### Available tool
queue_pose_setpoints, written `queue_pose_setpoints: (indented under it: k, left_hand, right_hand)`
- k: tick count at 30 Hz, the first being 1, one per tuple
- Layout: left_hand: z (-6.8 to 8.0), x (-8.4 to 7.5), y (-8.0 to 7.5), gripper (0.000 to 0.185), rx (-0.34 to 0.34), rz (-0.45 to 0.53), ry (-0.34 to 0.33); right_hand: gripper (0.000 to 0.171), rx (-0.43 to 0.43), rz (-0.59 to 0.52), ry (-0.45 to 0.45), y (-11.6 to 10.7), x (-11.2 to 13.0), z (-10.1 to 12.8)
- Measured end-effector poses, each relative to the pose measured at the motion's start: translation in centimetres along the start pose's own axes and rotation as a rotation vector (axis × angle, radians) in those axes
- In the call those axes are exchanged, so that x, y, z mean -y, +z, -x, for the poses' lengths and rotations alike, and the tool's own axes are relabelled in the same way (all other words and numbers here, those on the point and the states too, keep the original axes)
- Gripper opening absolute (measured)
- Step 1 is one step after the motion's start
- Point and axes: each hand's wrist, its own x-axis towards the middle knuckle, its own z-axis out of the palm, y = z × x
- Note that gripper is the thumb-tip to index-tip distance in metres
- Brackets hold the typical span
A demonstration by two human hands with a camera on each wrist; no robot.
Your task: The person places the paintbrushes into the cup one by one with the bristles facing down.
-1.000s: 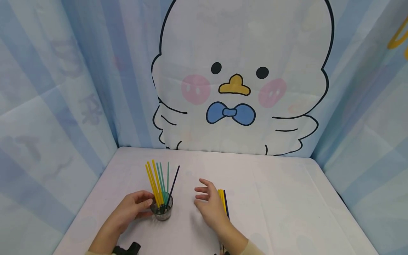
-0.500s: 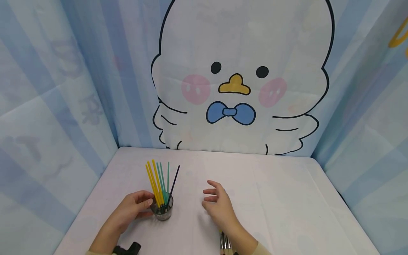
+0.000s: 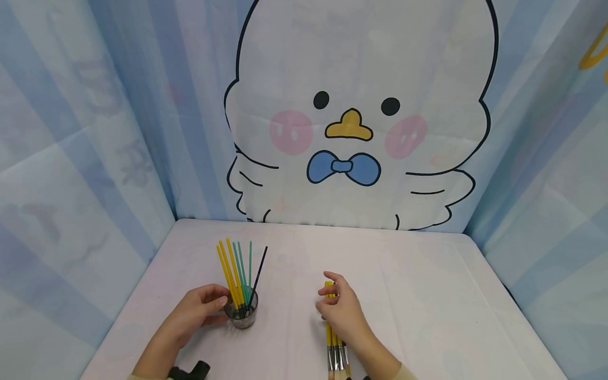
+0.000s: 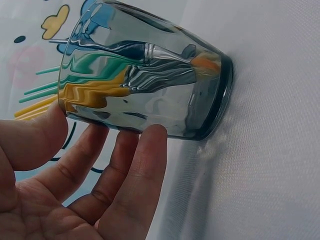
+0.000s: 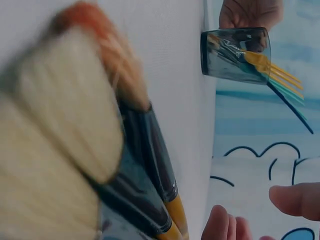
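Observation:
A small clear glass point(image 3: 242, 320) stands upright on the table, with several paintbrushes point(image 3: 236, 277) in it, bristles down. Their handles are yellow, green and dark. My left hand point(image 3: 199, 306) touches the glass's left side; in the left wrist view, fingers point(image 4: 152, 155) meet its wall and the thumb lies by the rim. My right hand point(image 3: 345, 311), loosely bent and holding nothing, hovers over more paintbrushes point(image 3: 336, 356). These lie side by side with yellow handles pointing away and bristles toward me. Pale and reddish bristles point(image 5: 70, 100) loom close in the right wrist view.
A white cloth covers the table point(image 3: 427, 301). Behind it hangs a blue-and-white curtain point(image 3: 204, 105) with a cartoon bird, and more curtain encloses both sides. A black object point(image 3: 191, 370) sits by my left wrist.
My right hand has drifted right and slightly toward me, uncovering more of the lying paintbrushes. My left hand and the glass have stayed put.

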Motion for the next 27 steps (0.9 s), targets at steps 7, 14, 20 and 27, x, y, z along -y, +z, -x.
queue_pose_setpoints:
  k: [7, 14, 20, 27]
  left_hand:
    - [-0.1, -0.2, 0.0, 0.028, 0.002, -0.011, -0.006]
    - [-0.1, 0.0, 0.0, 0.028, 0.003, -0.011, -0.002]
    - [-0.1, 0.1, 0.0, 0.028, 0.0, -0.003, -0.004]
    - [-0.1, 0.1, 0.0, 0.027, -0.007, -0.005, -0.006]
  right_hand:
    - [0.073, -0.054, 0.089, 0.031, -0.9, -0.3, -0.1]
    - [0.073, -0.075, 0.147, 0.07, -1.8, -0.8, -0.2]
    - [0.073, -0.081, 0.176, 0.108, -2.3, -1.3, -0.3]
    - [0.073, -0.099, 0.203, 0.147, -2.9, -1.7, -0.3]
